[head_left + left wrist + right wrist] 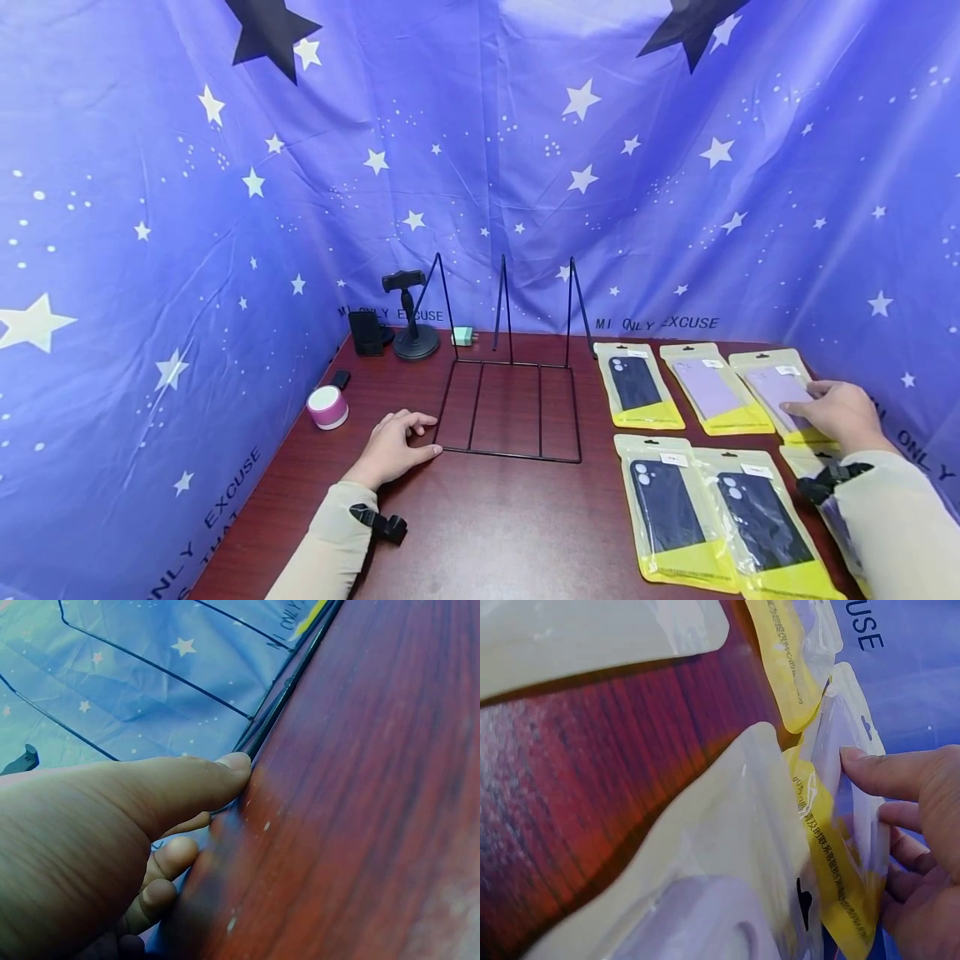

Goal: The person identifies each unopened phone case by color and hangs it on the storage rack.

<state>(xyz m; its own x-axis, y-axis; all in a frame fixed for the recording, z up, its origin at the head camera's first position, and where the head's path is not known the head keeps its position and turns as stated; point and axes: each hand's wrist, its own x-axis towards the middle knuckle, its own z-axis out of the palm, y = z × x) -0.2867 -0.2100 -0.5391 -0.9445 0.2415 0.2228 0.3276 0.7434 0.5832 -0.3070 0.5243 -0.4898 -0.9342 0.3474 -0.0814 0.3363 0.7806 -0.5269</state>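
Note:
My right hand [843,411] grips a bagged lilac phone case [777,390] at the far right of the back row. In the right wrist view, the thumb [881,771] lies on the bag's clear front and the other fingers are at its edge. My left hand [397,448] is at the near left corner of a black wire rack [510,457]. In the left wrist view its thumb [225,766] touches the wire, with the other fingers loosely bent below. The rack has three upright wire loops at its back.
Bagged cases lie beside the rack: black [633,385] and lilac [708,388] behind, two black [667,508] [763,521] in front, and a lilac one partly under the right forearm. At left are a pink round box [327,408], phone stand [415,337], black holder [366,333] and green plug [463,336].

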